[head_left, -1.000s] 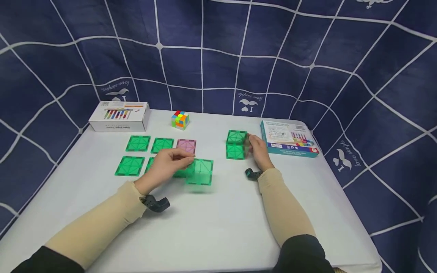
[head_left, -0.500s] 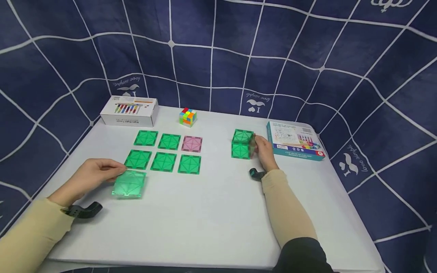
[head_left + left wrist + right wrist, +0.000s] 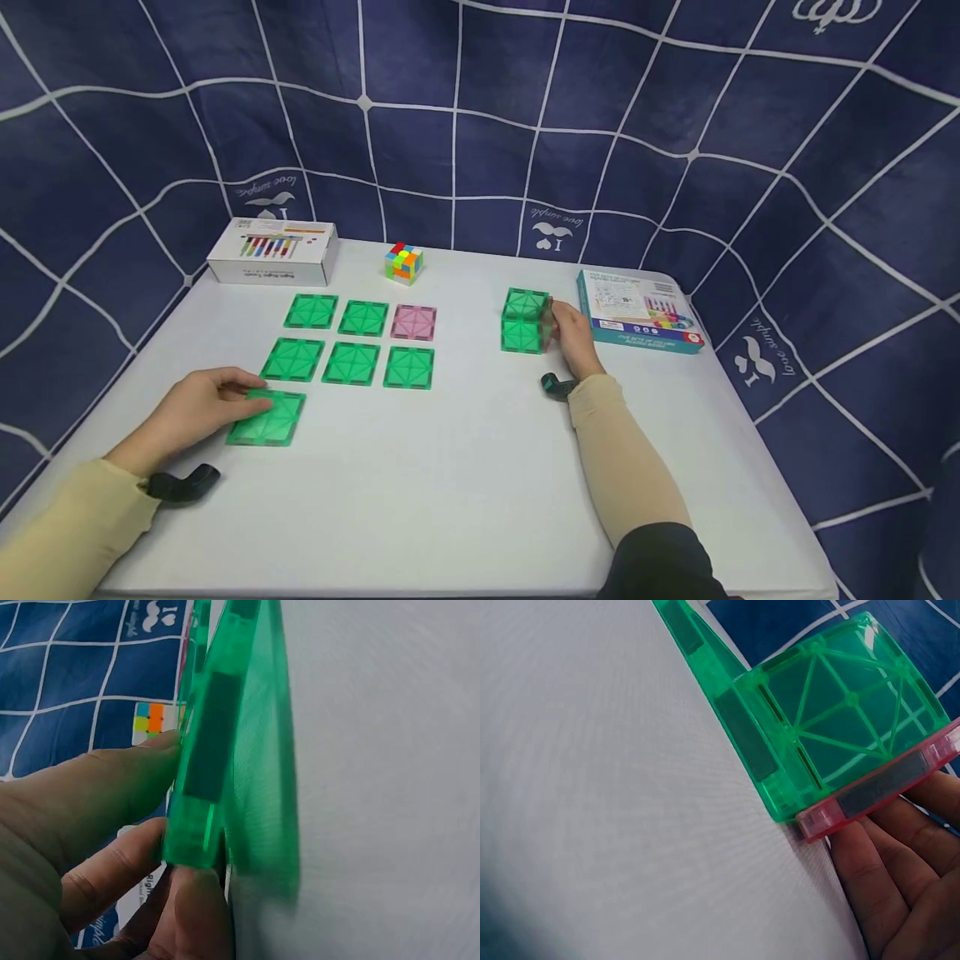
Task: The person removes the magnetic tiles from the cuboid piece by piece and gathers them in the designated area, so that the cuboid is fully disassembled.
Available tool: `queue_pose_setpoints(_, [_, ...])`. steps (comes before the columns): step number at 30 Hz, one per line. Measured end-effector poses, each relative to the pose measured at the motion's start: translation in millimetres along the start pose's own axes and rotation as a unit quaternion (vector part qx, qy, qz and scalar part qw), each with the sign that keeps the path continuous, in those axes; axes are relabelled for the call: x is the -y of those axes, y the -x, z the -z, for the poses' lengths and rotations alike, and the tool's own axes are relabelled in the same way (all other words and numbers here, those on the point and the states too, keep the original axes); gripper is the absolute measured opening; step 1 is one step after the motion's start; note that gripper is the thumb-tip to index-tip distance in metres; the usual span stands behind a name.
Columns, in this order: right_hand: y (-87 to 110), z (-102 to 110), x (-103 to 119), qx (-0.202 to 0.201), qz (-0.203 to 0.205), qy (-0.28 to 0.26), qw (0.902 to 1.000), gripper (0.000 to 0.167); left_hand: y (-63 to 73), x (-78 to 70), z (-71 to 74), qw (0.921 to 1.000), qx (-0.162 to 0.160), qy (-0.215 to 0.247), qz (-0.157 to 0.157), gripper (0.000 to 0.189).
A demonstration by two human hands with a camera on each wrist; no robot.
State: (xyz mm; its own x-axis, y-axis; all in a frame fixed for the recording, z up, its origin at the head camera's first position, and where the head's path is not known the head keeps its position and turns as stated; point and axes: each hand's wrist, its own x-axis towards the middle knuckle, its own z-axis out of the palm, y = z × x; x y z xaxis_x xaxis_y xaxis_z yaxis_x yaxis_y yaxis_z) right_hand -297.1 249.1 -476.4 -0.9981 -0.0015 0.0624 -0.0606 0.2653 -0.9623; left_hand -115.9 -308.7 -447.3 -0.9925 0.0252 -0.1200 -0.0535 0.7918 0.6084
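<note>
My left hand (image 3: pixel 197 412) pinches a green magnetic tile (image 3: pixel 276 421) by its left side, low over the table's near left. In the left wrist view the thumb and fingers lie on either face of that tile (image 3: pixel 202 787). Against the right side of two joined green tiles (image 3: pixel 522 335), the fingertips of my right hand (image 3: pixel 576 337) touch an upright pink tile (image 3: pixel 885 791). One joined green tile (image 3: pixel 851 697) stands up in the right wrist view; the other (image 3: pixel 742 735) lies flat. Fingers hide part of the pink tile's outer face.
Several green tiles (image 3: pixel 350 363) and a pink tile (image 3: pixel 413 322) lie flat in two rows. Behind them are a white box (image 3: pixel 273 252) and a puzzle cube (image 3: pixel 404 263). A teal-edged box (image 3: pixel 640 311) lies right of my right hand. A blue curtain (image 3: pixel 480 125) backs the table.
My left hand has carried its green tile from the middle to the near left and lowered it, uncovering the rows of tiles. My right hand stays at the upright pink tile.
</note>
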Motion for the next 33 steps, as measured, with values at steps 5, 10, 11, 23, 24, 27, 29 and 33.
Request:
queue_pose_setpoints(5, [3.0, 2, -1, -0.001, 0.002, 0.002, 1.0, 0.056, 0.6, -6.4, -3.7, 0.9988, -0.019, -0.042, -0.015, 0.058])
queue_pose_setpoints(10, [3.7, 5, -2, -0.001, 0.002, -0.009, 1.0, 0.054, -3.4, -14.2, -6.4, 0.9952, -0.018, -0.087, -0.042, 0.049])
queue_pose_setpoints(11, [3.6, 5, -3, -0.003, 0.004, -0.011, 0.9999, 0.053, -4.0, -15.6, -7.0, 0.9939, -0.017, -0.098, -0.047, 0.048])
queue_pose_setpoints(23, [3.7, -1, 0, -0.056, 0.021, -0.002, 0.9982, 0.045, -39.8, -104.9, -23.7, 0.9798, -0.06, -0.128, -0.141, 0.035])
queue_pose_setpoints(24, [3.3, -2, -1, -0.059, 0.025, -0.004, 0.998, 0.044, -48.8, -120.4, -28.8, 0.9796, -0.064, -0.111, -0.155, 0.033])
queue_pose_setpoints(27, [2.0, -5, -2, -0.06, 0.033, -0.015, 0.9975, 0.042, -79.4, -163.8, -47.4, 0.9807, -0.061, -0.033, -0.183, 0.03])
queue_pose_setpoints(29, [1.5, -6, -2, -0.059, 0.036, -0.019, 0.9974, 0.042, -101.1, -188.0, -64.7, 0.9787, -0.057, 0.027, -0.195, 0.028])
queue_pose_setpoints(33, [2.8, -5, -2, -0.055, 0.035, -0.016, 0.9977, 0.043, -139.7, -222.4, -104.2, 0.9716, -0.046, 0.126, -0.195, 0.031])
